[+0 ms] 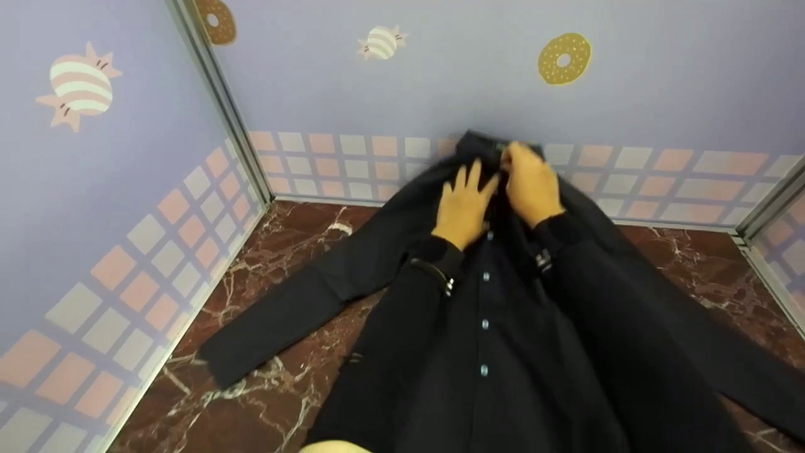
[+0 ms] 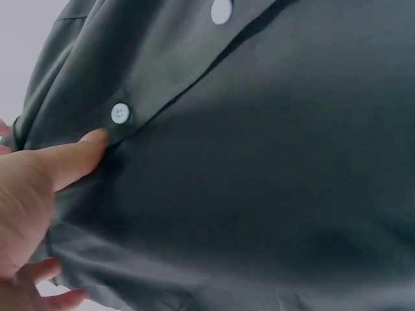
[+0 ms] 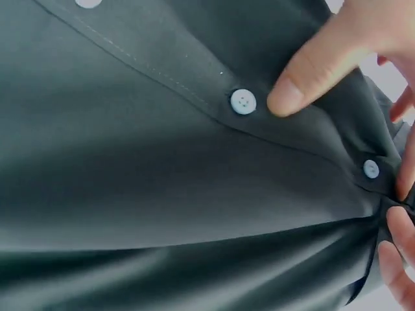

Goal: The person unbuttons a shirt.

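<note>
A black long-sleeved shirt (image 1: 512, 358) lies front up, its collar (image 1: 475, 141) at the wall and light buttons (image 1: 485, 324) down its front. My left hand (image 1: 462, 211), fingers spread, rests on the shirt just below the collar. In the left wrist view its thumb (image 2: 81, 155) touches the front strip beside a button (image 2: 120, 113). Beside it, my right hand (image 1: 531, 182) has curled fingers and holds the cloth at the collar opening. The right wrist view shows the right thumb (image 3: 292, 94) next to another button (image 3: 244, 102).
The shirt's sleeve (image 1: 270, 314) stretches out at the left over a dark red marbled surface (image 1: 251, 402). Tile-patterned panels (image 1: 377, 63) stand behind and at both sides, with metal corner posts (image 1: 220, 88). My own dark sleeves overlap the shirt in the head view.
</note>
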Demonstrator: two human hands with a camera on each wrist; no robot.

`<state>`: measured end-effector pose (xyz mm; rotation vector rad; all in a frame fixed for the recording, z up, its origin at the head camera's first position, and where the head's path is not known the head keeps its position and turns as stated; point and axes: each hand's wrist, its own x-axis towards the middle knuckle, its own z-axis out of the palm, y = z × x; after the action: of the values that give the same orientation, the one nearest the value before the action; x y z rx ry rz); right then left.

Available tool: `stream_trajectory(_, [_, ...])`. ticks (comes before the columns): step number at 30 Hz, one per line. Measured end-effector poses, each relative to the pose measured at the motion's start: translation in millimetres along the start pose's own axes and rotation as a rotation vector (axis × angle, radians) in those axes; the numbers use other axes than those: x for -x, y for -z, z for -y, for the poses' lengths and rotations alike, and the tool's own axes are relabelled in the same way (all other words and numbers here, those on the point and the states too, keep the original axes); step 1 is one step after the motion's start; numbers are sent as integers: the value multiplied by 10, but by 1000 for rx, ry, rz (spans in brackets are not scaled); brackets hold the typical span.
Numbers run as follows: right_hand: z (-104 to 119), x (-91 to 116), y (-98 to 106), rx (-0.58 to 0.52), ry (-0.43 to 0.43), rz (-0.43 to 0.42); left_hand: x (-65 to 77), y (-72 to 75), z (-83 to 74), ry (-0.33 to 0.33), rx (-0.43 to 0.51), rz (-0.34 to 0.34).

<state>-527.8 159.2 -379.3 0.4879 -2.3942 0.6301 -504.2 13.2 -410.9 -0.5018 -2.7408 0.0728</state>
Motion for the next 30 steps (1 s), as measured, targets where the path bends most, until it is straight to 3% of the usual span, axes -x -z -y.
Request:
stream_trajectory(5, [198, -78, 469, -39, 89, 58, 66, 315, 67, -48, 144, -363])
stream_trajectory(7, [296, -27, 623, -46, 114, 93, 162, 424, 72, -49, 228, -440])
stream_trajectory(10, [433, 116, 826, -61, 139, 117, 340, 561, 66, -30, 388, -482])
stream_trajectory(14, [582, 364, 1013, -126, 152, 126, 630, 662, 33, -17, 603, -456])
stream_trajectory(18, [643, 643, 966, -230, 127, 182, 939, 561, -68, 48, 680, -436])
stream_trajectory(23, [504, 1136, 596, -355, 56, 303, 1319, 88, -217, 151, 827, -367])
stream_trajectory(26, [355, 1428, 350, -388, 10, 395, 1507, -207, -284, 157, 924, -217])
stream_trajectory(30, [199, 1665, 65, -394, -84, 490, 1618, -478, -341, 163, 949, -41])
